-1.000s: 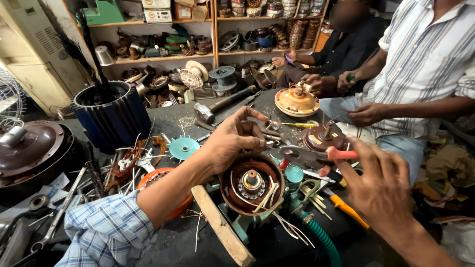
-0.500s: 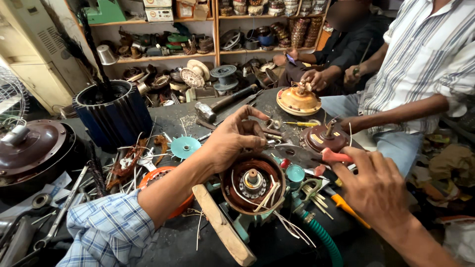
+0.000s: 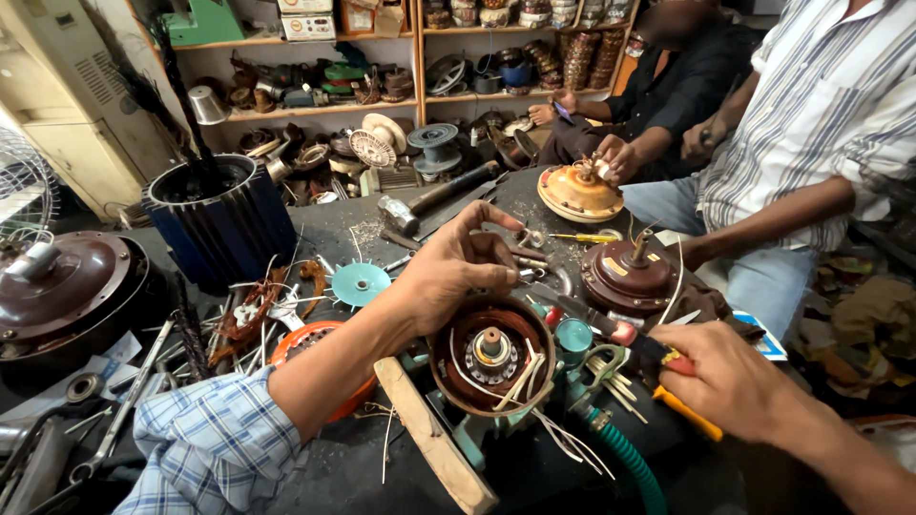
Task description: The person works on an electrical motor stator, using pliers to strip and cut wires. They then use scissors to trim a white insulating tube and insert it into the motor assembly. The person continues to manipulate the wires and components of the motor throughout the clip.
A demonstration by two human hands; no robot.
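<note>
1. Nearest the camera, a length of pale wooden batten [image 3: 434, 439] lies slantwise on the dark tabletop [image 3: 353, 229], its far end against the base of the open motor housing [image 3: 491, 367]; it may be there as a prop or chock, though that is a judgement.
2. The open motor housing sits face up, rust-brown inside, with a bearing and shaft stub at its centre and pale lead wires [image 3: 534, 391] spilling over its near rim; turned up this way, the inside is reachable from above.
3. The left hand [image 3: 448, 272] hovers just above the housing's far rim, thumb and forefinger pinched almost closed as if on something small; what they hold, if anything, is too small to tell.
4. The right hand [image 3: 730, 381] is curled closed about a red-and-orange handled tool [image 3: 668, 367], whose dark tip points toward the housing; the grip is firm and low, near the tabletop.
5. Just beside the housing stands a teal cap [image 3: 574, 336], and left of it an orange ring [image 3: 320, 367] and a teal fan disc [image 3: 360, 283] lie among loose wire.
6. Farther off, a brown domed motor [image 3: 628, 275] and a blue ribbed cylinder [image 3: 221, 221] stand upright; a hammer [image 3: 429, 198] lies between.
7. Beyond, other people's hands [image 3: 615, 157] work an orange motor top [image 3: 579, 194]; shelves [image 3: 315, 105] of parts behind.
</note>
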